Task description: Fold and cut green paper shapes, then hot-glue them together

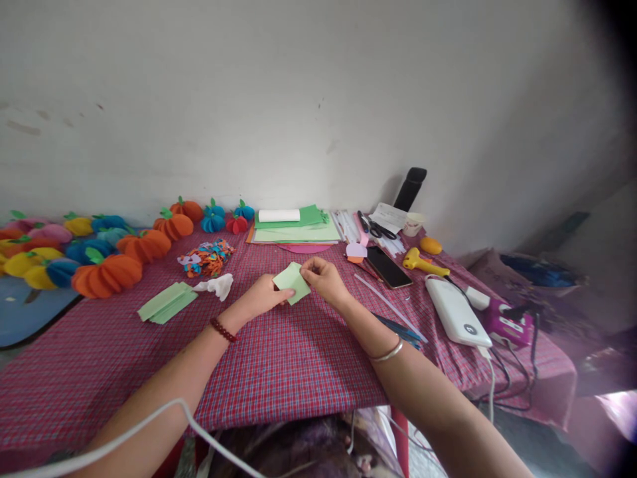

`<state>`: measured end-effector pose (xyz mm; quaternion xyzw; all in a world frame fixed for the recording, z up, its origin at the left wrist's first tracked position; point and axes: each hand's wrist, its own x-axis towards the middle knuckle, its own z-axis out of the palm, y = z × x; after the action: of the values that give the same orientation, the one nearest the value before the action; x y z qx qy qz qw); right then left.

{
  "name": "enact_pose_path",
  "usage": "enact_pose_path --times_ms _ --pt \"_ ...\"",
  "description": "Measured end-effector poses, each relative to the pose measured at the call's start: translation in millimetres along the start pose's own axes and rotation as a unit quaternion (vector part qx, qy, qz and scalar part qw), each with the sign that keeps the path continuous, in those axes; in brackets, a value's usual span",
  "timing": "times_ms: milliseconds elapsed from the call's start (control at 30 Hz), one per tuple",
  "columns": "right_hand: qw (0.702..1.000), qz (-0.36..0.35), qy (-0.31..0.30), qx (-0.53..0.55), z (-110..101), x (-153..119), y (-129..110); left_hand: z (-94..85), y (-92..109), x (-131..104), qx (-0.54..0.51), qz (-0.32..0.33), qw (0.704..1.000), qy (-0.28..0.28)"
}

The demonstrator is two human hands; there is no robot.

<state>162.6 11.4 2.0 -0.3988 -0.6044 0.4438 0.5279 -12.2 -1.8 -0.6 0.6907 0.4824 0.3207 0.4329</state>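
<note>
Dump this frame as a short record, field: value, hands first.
left_hand: left hand grips light green paper piece, thumb on top
right_hand: right hand has its fingertips at the same piece's upper edge
left_side: light green paper stack, crumpled white tissue, multicolored scrap pile, paper pumpkins
back: colored sheets by the wall, black-handled scissors
right_side: phone, yellow glue gun, white power bank
surface: checked tablecloth

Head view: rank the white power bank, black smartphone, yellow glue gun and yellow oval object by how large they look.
1. White power bank
2. Black smartphone
3. Yellow glue gun
4. Yellow oval object
The power bank also lies nearer the camera.
</note>
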Motion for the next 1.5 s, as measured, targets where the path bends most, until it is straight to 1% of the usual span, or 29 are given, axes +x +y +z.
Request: enact_pose_path --times_ms 100,167,267,400,433,500,567,633,733,800,833,900,1000,1100,1133,1167,1200,1267,1333,1433,1500 --pt "1.0 0.002 -0.006 0.005 0 0 0 1.2 -2 2 -0.031 0.007 0.999 0.007" --pt "1.0 0.003 -0.01 0.008 0 0 0 1.4 -2 3 -0.054 0.016 0.998 0.035" --pt "1.0 0.007 -0.015 0.013 0 0 0 -1.4 -3 5 -0.084 0.033 0.989 0.121" --pt "0.999 0.009 -0.021 0.023 0 -1 0 -9.8 -3 8 -0.1 0.055 0.963 0.244" --pt "0.999 0.007 -0.021 0.026 0 -1 0 -11.7 -2 9 -0.102 0.06 0.958 0.262" --pt "0.999 0.003 -0.021 0.032 0 -1 0 -13.9 0 8 -0.105 0.068 0.954 0.274" --pt "0.999 0.0 -0.025 0.042 1 -1 1 -13.3 4 5 -0.106 0.083 0.958 0.252" --pt "0.998 0.008 -0.042 0.052 1 -1 2 -9.8 10 1 -0.105 0.107 0.967 0.206" --pt "0.992 0.023 -0.106 0.057 2 -3 2 -1.8 18 -7 -0.082 0.145 0.977 0.133" --pt "0.987 0.027 -0.147 0.051 3 -5 0 2.7 22 -11 -0.052 0.163 0.98 0.107" --pt "0.986 0.025 -0.157 0.045 3 -6 -1 4.2 23 -13 -0.037 0.17 0.98 0.101" --pt "0.989 0.01 -0.148 0.021 4 -9 -3 4.9 24 -13 -0.019 0.183 0.978 0.102" --pt "0.994 -0.043 -0.092 -0.044 3 -11 -5 1.0 24 -12 -0.005 0.202 0.97 0.137" --pt "0.981 -0.102 -0.054 -0.155 2 -11 -5 -5.4 29 -13 0.017 0.224 0.955 0.194" --pt "0.973 -0.12 -0.048 -0.193 1 -11 -5 -7.1 31 -14 0.031 0.227 0.952 0.201" --pt "0.963 -0.136 -0.045 -0.227 1 -11 -5 -8.2 34 -15 0.046 0.228 0.953 0.192" --pt "0.955 -0.15 -0.042 -0.253 0 -11 -5 -8.7 37 -17 0.06 0.225 0.958 0.17" --pt "0.944 -0.169 -0.043 -0.281 0 -11 -5 -8.0 41 -19 0.069 0.208 0.97 0.103" --pt "0.94 -0.175 -0.047 -0.29 -1 -11 -6 -6.1 43 -20 0.045 0.177 0.982 0.048" --pt "0.94 -0.167 -0.041 -0.296 -1 -11 -6 -4.8 40 -18 -0.004 0.134 0.991 0.023" --pt "0.94 -0.16 -0.035 -0.301 -2 -11 -8 -6.2 35 -16 -0.026 0.123 0.992 0.018"
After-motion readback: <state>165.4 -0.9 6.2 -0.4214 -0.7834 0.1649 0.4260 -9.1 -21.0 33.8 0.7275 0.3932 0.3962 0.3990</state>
